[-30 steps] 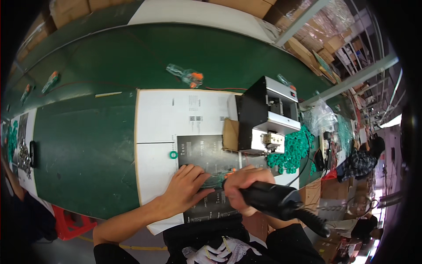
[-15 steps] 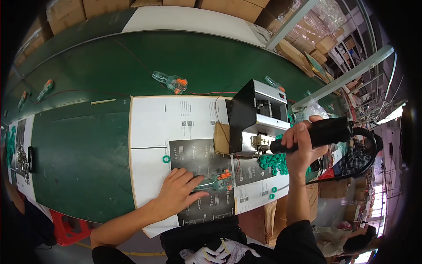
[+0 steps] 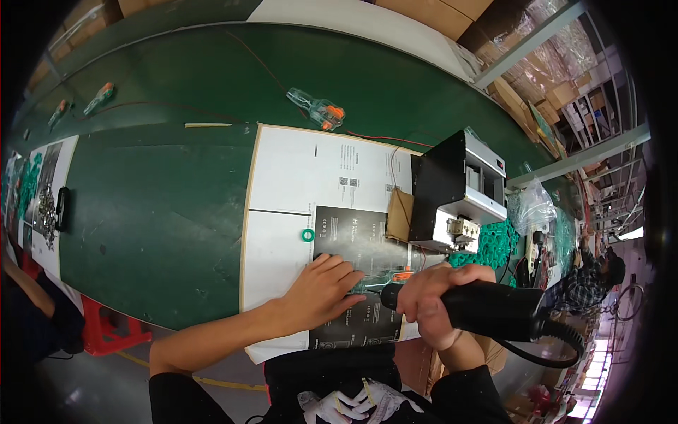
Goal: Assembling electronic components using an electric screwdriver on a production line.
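My left hand rests on the black-and-white printed sheet, its thumb and fingers around the near end of a clear teal plastic housing with orange parts. In my right hand is a black electric screwdriver, lying almost level, its cable trailing off its right end. The screwdriver's tip points left and reaches over the housing; whether it touches a screw cannot be made out. Beyond the screwdriver stands a black and silver screw feeder. A single green ring lies beyond my left hand.
Green rings are heaped beside the feeder, with a brown cardboard piece at its left. Another clear housing with red wires lies farther back on the green table. A red stool and another person's arm are at left.
My right hand has brought the screwdriver down and leftward from beside the feeder to the housing. My left hand stays at the housing. The whole view has shifted.
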Demonstrator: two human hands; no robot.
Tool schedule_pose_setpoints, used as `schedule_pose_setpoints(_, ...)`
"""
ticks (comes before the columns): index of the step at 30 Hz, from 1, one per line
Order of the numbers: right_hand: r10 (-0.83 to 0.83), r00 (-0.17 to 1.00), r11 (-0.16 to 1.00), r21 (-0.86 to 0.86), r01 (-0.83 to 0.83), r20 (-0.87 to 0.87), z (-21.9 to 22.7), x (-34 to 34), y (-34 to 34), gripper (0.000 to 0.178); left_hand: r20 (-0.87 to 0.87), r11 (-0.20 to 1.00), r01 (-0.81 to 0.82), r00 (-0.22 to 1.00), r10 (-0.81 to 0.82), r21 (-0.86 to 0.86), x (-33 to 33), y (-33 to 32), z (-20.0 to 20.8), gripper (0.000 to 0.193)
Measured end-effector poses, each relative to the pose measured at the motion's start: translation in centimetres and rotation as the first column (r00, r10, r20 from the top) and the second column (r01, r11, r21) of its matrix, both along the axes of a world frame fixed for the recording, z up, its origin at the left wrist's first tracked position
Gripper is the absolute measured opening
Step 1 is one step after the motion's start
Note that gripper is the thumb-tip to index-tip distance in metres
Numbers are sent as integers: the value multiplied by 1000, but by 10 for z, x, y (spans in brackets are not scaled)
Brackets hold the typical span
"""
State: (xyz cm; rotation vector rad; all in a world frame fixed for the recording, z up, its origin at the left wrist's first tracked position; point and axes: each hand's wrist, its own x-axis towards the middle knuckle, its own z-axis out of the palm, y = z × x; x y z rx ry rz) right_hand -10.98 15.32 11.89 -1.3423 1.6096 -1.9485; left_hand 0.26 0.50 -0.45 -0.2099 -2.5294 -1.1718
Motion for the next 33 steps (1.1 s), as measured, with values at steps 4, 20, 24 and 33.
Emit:
schedule_pose_setpoints(4,-1,1000,1000,26,0,23,-8,2,-4,42,16,1000,8,1000,-8,-10,1,1,1,35)
schedule_pose_setpoints(20,-35,979,994,-93,55,203,19,10,-7,38,-70,949,69,996,-50,307,-3,0,11,34)
schedule_pose_setpoints(24,-123,983,988,-76,134,136,19,15,-12,42,-134,875,144,987,-91,463,-8,1,4,23)
schedule_pose_setpoints(33,-71,962,990,-97,100,263,28,17,-4,39,-110,881,152,987,-115,448,-5,-3,1,19)
